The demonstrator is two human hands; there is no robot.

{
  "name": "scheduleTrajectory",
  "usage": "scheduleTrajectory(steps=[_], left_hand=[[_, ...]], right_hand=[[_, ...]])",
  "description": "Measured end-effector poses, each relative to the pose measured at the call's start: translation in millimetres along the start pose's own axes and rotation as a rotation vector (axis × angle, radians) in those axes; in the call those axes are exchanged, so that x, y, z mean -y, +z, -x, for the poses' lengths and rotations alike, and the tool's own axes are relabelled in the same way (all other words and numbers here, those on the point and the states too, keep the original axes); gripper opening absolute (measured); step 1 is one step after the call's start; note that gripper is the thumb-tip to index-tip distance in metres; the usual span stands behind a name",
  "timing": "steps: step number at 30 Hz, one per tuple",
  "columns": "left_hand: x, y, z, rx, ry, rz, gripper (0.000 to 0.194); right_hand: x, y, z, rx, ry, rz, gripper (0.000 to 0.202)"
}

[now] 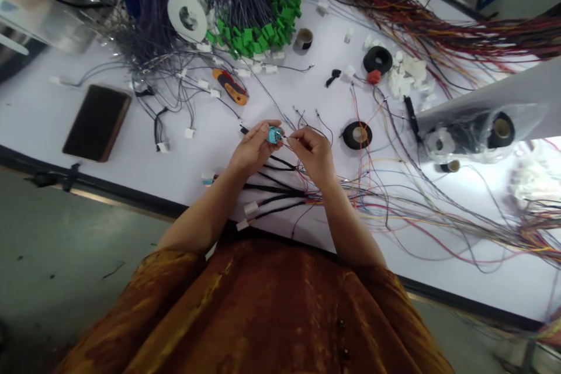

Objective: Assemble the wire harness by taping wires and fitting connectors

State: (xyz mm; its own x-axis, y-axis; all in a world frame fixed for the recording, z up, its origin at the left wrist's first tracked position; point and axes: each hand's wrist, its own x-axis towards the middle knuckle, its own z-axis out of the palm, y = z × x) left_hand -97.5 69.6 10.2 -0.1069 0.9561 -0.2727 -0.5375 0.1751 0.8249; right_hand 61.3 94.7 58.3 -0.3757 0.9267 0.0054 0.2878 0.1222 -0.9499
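Observation:
Between the thumb and fingers of my left hand [253, 149] is a light-blue connector housing [274, 135], its face with cavities turned to the right. My right hand [313, 152] pinches a thin wire [284, 137] whose tip is close to that face; I cannot tell whether it touches or sits inside. Below both hands lies a wiring harness with black-sleeved branches [280, 194], some ending in white connectors [251, 207]. A few loose wires with crimped ends [322, 120] lie just beyond my right hand.
Beyond my hands are an orange-and-black cutter [231, 86], a bundle of wires with green connectors [258, 38] and a black tape roll [357, 135]. A dark phone-like slab [97, 123] lies left. Red and black wires [416, 17] cross the far right; the table's edge [131, 196] runs before me.

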Motion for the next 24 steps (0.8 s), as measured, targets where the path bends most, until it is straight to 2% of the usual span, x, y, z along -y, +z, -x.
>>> scheduleTrajectory(steps=[4,9,14,20,24], left_hand=[[1,-2.1,-1,0.024,0.037,-0.046,0.023],[0,0.0,1,0.029,0.064,-0.034,0.023],[0,-0.5,2,0.036,0.112,-0.119,0.036],[5,-4.4,2,0.066,0.127,-0.184,0.044],[7,-4.1,3,0.129,0.158,-0.228,0.041]], right_hand=[[-3,0,5,-0.022,-0.007,0.061,0.016],[-4,1,6,-0.038,-0.117,0.105,0.017],[1,2,7,-0.062,-0.211,0.17,0.02],[2,1,12,-0.01,-0.179,0.386,0.02],[1,4,13,0.012,-0.127,0.388,0.021]])
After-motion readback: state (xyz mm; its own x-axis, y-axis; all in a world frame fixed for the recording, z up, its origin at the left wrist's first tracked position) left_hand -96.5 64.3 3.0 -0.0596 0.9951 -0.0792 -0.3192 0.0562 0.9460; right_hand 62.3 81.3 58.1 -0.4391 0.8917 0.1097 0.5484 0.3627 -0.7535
